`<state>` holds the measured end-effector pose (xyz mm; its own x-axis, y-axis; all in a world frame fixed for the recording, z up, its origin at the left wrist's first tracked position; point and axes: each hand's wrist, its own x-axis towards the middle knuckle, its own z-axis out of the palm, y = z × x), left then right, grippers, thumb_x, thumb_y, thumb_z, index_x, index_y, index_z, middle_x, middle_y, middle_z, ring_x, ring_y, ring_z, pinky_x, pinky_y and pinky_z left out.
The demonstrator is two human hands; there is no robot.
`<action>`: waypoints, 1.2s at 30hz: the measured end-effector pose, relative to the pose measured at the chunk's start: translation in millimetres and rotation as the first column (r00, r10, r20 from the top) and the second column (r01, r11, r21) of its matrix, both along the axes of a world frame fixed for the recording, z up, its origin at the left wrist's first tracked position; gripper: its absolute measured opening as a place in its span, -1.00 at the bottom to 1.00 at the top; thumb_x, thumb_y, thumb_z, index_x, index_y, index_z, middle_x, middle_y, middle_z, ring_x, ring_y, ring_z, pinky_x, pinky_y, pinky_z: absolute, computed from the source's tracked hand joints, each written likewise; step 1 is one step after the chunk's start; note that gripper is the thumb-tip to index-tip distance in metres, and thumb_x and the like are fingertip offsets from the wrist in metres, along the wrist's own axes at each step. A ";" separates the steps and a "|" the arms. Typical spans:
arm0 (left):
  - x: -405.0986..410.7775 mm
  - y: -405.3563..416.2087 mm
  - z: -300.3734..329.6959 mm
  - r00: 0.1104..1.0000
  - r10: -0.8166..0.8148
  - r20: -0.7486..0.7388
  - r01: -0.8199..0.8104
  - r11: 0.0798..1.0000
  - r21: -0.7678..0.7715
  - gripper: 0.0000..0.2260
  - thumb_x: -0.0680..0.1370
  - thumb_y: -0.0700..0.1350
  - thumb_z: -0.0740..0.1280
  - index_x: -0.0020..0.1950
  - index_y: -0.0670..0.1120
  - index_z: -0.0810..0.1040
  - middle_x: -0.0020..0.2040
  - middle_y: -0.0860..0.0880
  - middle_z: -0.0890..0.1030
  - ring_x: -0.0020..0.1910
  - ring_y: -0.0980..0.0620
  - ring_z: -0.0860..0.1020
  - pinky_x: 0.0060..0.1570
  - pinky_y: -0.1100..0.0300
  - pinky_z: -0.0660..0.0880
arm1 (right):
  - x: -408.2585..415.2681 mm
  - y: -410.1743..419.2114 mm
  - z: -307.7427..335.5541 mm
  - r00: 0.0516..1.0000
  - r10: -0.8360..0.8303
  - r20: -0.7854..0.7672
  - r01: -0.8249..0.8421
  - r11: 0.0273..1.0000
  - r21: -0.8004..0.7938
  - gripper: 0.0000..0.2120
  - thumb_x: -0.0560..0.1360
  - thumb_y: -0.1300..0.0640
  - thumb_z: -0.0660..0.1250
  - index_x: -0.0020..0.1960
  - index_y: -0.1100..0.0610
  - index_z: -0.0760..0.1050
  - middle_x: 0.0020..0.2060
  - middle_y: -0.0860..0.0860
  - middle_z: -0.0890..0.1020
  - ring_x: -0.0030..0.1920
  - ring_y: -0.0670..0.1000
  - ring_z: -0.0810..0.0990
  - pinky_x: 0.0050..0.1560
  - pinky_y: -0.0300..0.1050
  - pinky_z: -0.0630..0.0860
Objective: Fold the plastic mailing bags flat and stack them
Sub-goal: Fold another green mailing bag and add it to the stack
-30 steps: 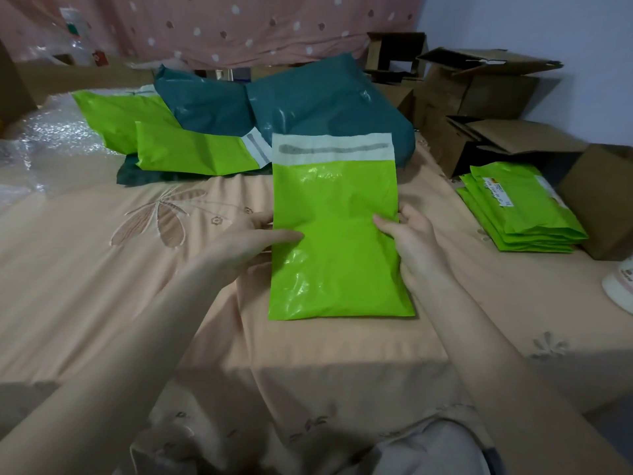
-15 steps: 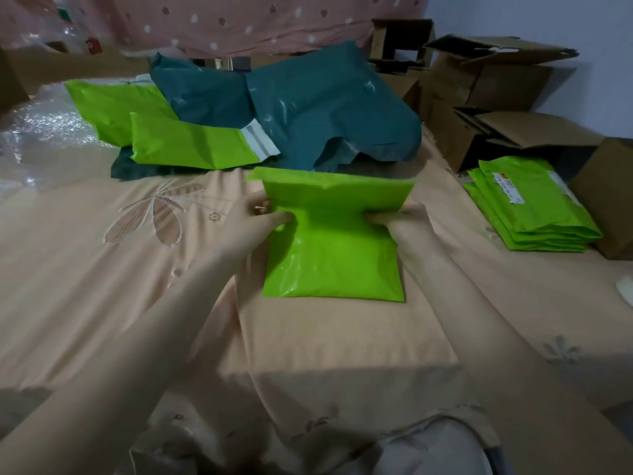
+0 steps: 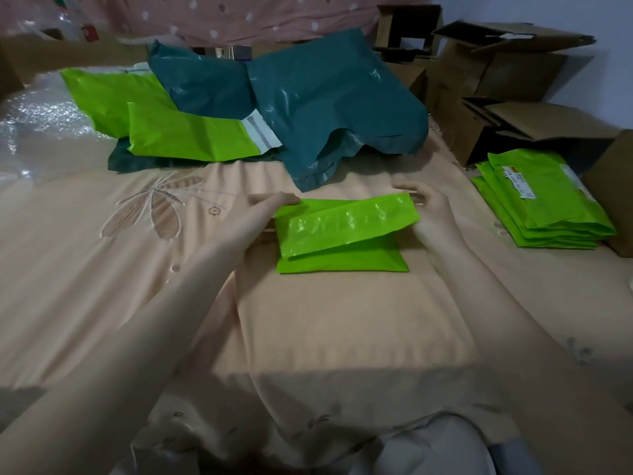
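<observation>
Both hands pinch the folded-over lime green mailing bag [image 3: 346, 231] on the bed [image 3: 102, 286]: left hand [image 3: 255, 214] at its left end, right hand [image 3: 428, 209] at its right.

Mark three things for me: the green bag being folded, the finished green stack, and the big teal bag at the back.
Green bag being folded [image 3: 346, 228]: head view, on its folded-over flap.
Finished green stack [image 3: 544, 197]: head view, on the top bag's bare face.
Big teal bag [image 3: 329, 108]: head view, on its broad middle.
</observation>
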<state>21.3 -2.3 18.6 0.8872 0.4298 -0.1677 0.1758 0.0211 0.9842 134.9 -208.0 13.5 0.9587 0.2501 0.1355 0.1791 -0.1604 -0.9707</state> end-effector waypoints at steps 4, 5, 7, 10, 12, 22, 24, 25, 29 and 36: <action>-0.1 -1.0 -9.2 1.000 -0.008 0.004 0.007 0.985 0.171 -0.82 0.44 -0.09 0.42 0.04 0.02 0.65 0.02 -0.04 0.65 -0.07 0.08 0.58 0.00 0.20 0.52 | -5.2 -13.4 4.4 0.995 -0.068 -0.069 0.061 0.994 -0.094 -0.78 0.54 0.15 0.21 0.11 0.15 0.54 -0.34 0.01 0.51 -0.49 -0.15 0.43 -0.47 -0.31 0.33; 1.1 0.2 -10.7 1.000 -0.004 0.001 0.004 0.982 0.189 -0.79 0.44 -0.11 0.43 0.06 0.04 0.64 0.02 -0.03 0.64 -0.09 0.10 0.56 -0.03 0.24 0.51 | -9.0 -13.6 4.4 0.987 -0.050 -0.150 0.039 0.996 -0.076 -0.78 0.57 0.11 0.15 0.11 0.13 0.51 -0.35 0.03 0.48 -0.53 -0.12 0.40 -0.54 -0.31 0.29; 2.7 -0.1 -8.7 1.000 -0.014 0.008 0.012 0.975 0.224 -0.73 0.44 -0.15 0.44 0.13 0.02 0.61 -0.01 0.01 0.61 -0.12 0.15 0.55 -0.14 0.39 0.49 | -19.0 -11.7 6.1 0.974 -0.008 -0.229 -0.002 0.999 -0.043 -0.84 0.57 0.03 0.18 0.05 0.07 0.46 -0.31 0.07 0.47 -0.50 -0.06 0.39 -0.56 -0.32 0.26; 1.2 -3.0 -10.5 1.000 -0.019 0.012 0.013 0.932 0.362 -0.68 0.45 -0.16 0.43 0.19 0.01 0.57 0.00 0.02 0.56 -0.02 0.11 0.52 -0.04 0.35 0.44 | -27.9 -12.0 4.8 0.987 0.008 -0.163 -0.024 0.995 -0.097 -0.79 0.47 0.09 0.38 0.06 0.07 0.44 -0.30 0.04 0.55 -0.38 -0.04 0.51 -0.43 -0.25 0.41; 0.6 -3.8 -14.3 1.000 0.010 0.015 -0.016 0.876 0.482 -0.69 0.45 -0.10 0.43 0.19 0.03 0.56 -0.03 0.00 0.50 -0.01 0.06 0.49 0.02 0.24 0.42 | -30.3 -11.7 2.2 0.988 0.036 -0.148 -0.050 0.995 -0.091 -0.68 0.44 0.20 0.43 0.13 0.12 0.41 -0.30 0.04 0.57 -0.35 -0.05 0.54 -0.41 -0.30 0.46; -3.8 -6.1 -21.7 0.999 0.027 0.034 -0.042 0.795 0.605 -0.66 0.44 -0.02 0.44 0.20 0.00 0.56 0.03 -0.01 0.50 -0.08 0.04 0.49 -0.07 0.26 0.41 | -36.1 -9.6 -11.5 0.998 0.041 0.040 -0.031 0.977 -0.213 -0.73 0.39 0.21 0.46 -0.10 -0.04 0.40 -0.13 0.41 0.59 -0.12 0.39 0.59 -0.12 0.24 0.53; -4.2 -7.8 -22.7 0.999 0.031 0.035 -0.046 0.798 0.601 -0.63 0.44 -0.02 0.45 0.23 -0.02 0.55 0.04 0.02 0.49 -0.09 0.05 0.48 -0.15 0.32 0.37 | -34.4 -10.7 -14.6 0.996 0.042 0.084 -0.020 0.969 -0.248 -0.74 0.39 0.19 0.46 -0.10 -0.04 0.39 -0.23 0.35 0.58 -0.22 0.30 0.58 -0.16 0.11 0.52; -4.5 -8.7 -23.1 0.999 0.037 0.034 -0.050 0.793 0.607 -0.62 0.44 -0.02 0.44 0.24 -0.02 0.54 0.03 0.03 0.48 -0.10 0.06 0.47 -0.21 0.36 0.33 | -33.7 -11.7 -16.3 0.994 0.045 0.099 -0.018 0.965 -0.263 -0.74 0.40 0.17 0.46 -0.07 -0.01 0.40 -0.29 0.28 0.55 -0.25 0.20 0.56 -0.18 0.03 0.49; -4.8 -10.1 -23.6 0.997 0.056 0.052 -0.077 0.760 0.645 -0.55 0.44 0.00 0.44 0.31 -0.06 0.50 0.14 -0.03 0.54 -0.10 0.07 0.46 -0.26 0.41 0.26 | -34.5 -13.0 -21.2 0.986 0.031 0.164 0.024 0.947 -0.320 -0.75 0.42 0.11 0.44 0.03 0.05 0.43 -0.34 0.10 0.49 -0.22 -0.12 0.52 -0.16 -0.10 0.38; -6.1 -12.4 -26.3 0.995 0.054 0.079 -0.094 0.697 0.711 -0.52 0.45 0.00 0.43 0.33 -0.09 0.48 0.19 -0.14 0.56 0.06 -0.06 0.53 -0.05 0.30 0.33 | -38.1 -10.6 -21.9 0.957 0.011 0.290 0.110 0.911 -0.397 -0.74 0.42 0.10 0.44 0.05 0.08 0.44 -0.36 0.10 0.44 -0.31 0.06 0.40 -0.21 -0.03 0.37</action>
<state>15.2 -14.7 -7.7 0.8454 0.4673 0.2586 0.1562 -0.6794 0.7169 96.8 -218.6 -8.4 0.9084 0.2946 0.2966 0.4147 -0.5442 -0.7293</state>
